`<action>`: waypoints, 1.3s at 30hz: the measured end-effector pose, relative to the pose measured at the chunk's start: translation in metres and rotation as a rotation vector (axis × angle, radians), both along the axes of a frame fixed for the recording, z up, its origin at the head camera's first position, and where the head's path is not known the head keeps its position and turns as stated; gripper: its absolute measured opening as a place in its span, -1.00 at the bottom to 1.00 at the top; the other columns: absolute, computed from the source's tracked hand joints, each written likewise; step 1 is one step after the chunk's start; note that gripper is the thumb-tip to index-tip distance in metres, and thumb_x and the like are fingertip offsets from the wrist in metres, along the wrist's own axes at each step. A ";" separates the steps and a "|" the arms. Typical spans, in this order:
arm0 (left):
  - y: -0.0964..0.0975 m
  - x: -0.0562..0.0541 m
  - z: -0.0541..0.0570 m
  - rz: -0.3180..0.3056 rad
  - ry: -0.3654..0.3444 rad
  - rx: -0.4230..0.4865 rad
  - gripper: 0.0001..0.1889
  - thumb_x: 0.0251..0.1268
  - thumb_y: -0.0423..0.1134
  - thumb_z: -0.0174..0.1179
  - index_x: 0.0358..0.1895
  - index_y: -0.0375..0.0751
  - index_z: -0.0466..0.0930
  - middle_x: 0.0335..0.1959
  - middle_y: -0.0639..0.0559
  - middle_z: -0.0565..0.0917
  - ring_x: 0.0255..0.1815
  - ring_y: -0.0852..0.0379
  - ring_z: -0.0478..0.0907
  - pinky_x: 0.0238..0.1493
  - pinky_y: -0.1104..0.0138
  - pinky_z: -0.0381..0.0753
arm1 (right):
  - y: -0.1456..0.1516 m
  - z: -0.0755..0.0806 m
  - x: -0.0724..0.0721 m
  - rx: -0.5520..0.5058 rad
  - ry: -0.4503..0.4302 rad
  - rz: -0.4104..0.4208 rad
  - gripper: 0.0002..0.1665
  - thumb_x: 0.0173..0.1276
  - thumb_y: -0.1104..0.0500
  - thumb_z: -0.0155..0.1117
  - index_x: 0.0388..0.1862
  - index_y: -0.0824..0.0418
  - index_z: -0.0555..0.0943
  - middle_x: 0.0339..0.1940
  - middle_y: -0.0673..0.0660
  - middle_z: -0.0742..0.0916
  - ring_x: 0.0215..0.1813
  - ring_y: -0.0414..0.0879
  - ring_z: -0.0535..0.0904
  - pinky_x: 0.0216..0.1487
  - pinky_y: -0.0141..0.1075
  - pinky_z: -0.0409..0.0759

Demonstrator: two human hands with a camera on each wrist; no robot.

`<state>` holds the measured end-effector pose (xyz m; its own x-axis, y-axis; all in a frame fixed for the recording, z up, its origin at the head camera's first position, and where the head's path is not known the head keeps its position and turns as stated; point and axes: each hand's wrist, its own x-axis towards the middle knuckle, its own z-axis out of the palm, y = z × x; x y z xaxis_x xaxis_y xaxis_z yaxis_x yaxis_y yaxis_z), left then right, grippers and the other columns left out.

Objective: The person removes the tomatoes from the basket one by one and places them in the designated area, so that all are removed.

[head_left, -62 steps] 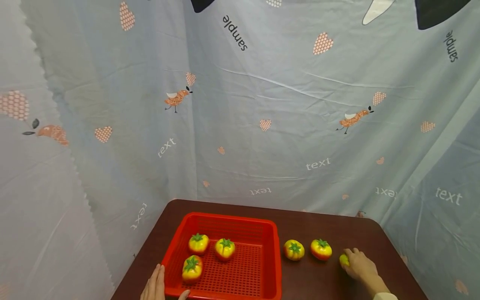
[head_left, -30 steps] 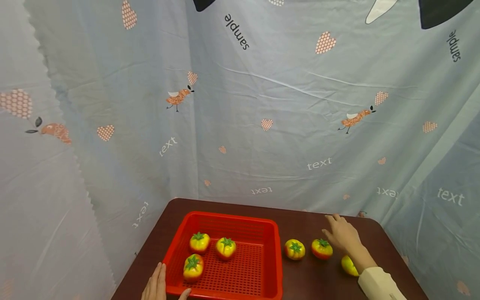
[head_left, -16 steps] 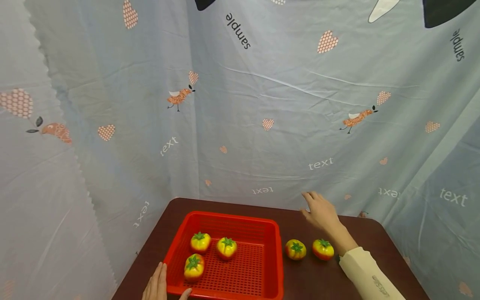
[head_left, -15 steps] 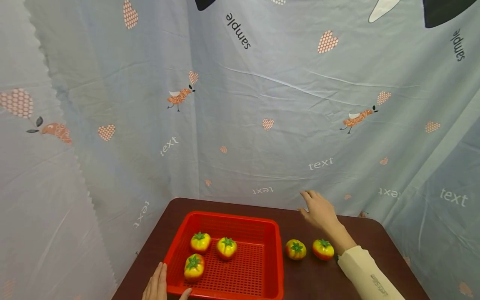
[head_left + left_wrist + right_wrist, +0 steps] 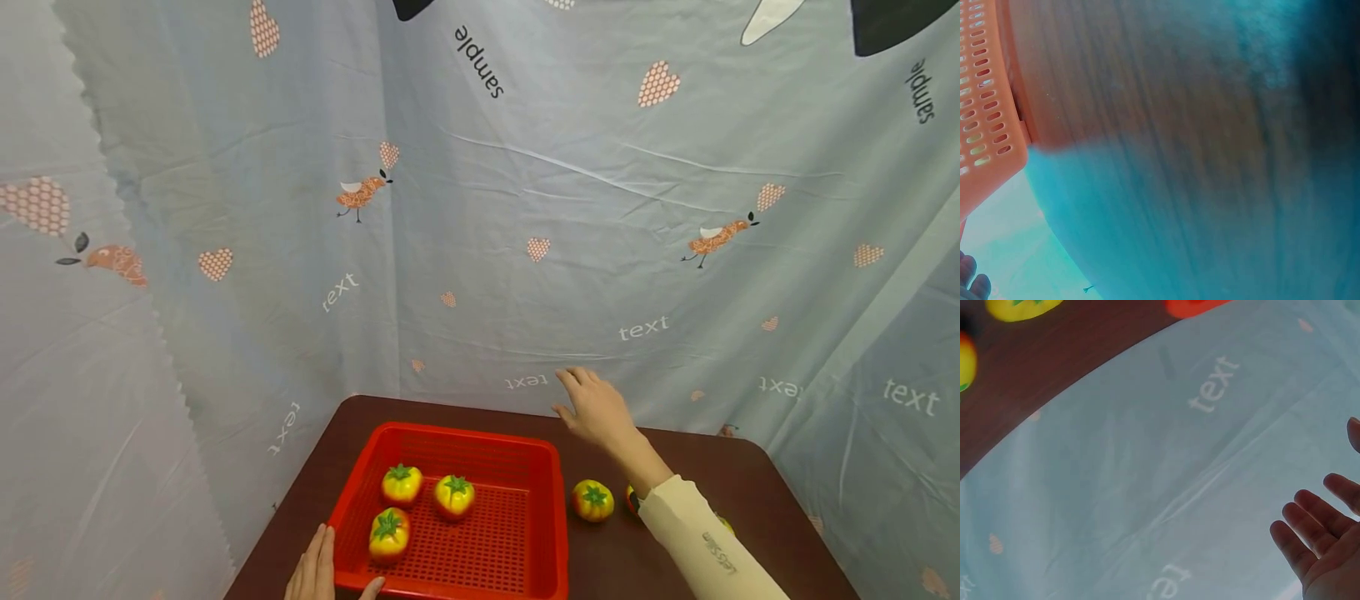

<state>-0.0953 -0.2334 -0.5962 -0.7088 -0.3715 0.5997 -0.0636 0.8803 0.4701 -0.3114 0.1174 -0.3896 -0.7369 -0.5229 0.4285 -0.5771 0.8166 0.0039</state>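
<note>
My left hand (image 5: 311, 571) rests at the near left corner of a red plastic basket (image 5: 561, 533), fingers straight along its side and thumb at the front rim. Its fingertips (image 5: 980, 285) just show in the left wrist view. Inside the basket sit three yellow-and-red fruits with green leafy tops, such as the front one (image 5: 389, 537). My right hand (image 5: 600, 412) is raised beyond the row of fruit, fingers spread, holding nothing. Under that arm, one like fruit (image 5: 592, 501) shows whole beside the basket; a second (image 5: 632, 499) and a third (image 5: 725, 524) are mostly covered by the sleeve.
The dark brown table (image 5: 600, 567) has rounded far corners. A pale blue printed curtain (image 5: 487, 292) hangs close behind it and along both sides. The basket takes up the table's left part.
My right hand has let go of the rightmost fruit, risen and swung left over the table's far side. That fruit stays on the table. My left hand and the basket have not moved.
</note>
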 end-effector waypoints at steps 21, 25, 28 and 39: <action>0.000 0.001 -0.001 -0.013 -0.011 0.012 0.23 -0.47 0.19 0.62 0.41 -0.34 0.28 0.28 -0.35 0.45 0.09 -0.31 0.50 -0.06 -0.23 0.48 | -0.079 -0.061 0.022 0.238 -0.095 0.096 -0.34 0.32 -0.15 0.31 0.30 0.15 0.48 0.17 0.10 0.61 0.18 0.01 0.56 0.15 -0.15 0.59; 0.000 0.001 0.000 -0.020 0.006 0.011 0.20 -0.46 0.15 0.62 0.40 -0.35 0.30 0.28 -0.36 0.45 0.10 -0.32 0.50 -0.07 -0.23 0.48 | -0.088 -0.077 0.026 0.334 -0.096 0.087 -0.34 0.32 -0.19 0.30 0.29 0.11 0.50 0.13 0.07 0.62 0.15 -0.04 0.56 0.11 -0.20 0.60; 0.000 0.001 0.000 -0.020 0.007 0.009 0.20 -0.45 0.16 0.62 0.39 -0.35 0.30 0.28 -0.35 0.45 0.11 -0.32 0.49 -0.06 -0.23 0.48 | -0.094 -0.087 0.029 0.378 -0.114 0.094 -0.33 0.30 -0.21 0.31 0.28 0.09 0.51 0.09 0.05 0.63 0.11 -0.06 0.57 0.08 -0.23 0.62; 0.000 0.003 0.003 -0.019 -0.030 0.028 0.23 -0.44 0.20 0.61 0.42 -0.32 0.27 0.30 -0.33 0.43 0.16 -0.31 0.47 0.02 -0.23 0.46 | -0.113 -0.112 0.034 0.446 -0.272 0.077 -0.28 0.23 -0.28 0.34 0.27 0.03 0.51 0.16 0.03 0.62 0.19 -0.08 0.56 0.11 -0.25 0.62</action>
<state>-0.0923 -0.2329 -0.5936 -0.7335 -0.3739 0.5677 -0.0612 0.8681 0.4927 -0.2770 0.0042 -0.5017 -0.7426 -0.6679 -0.0493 -0.6642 0.7249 0.1828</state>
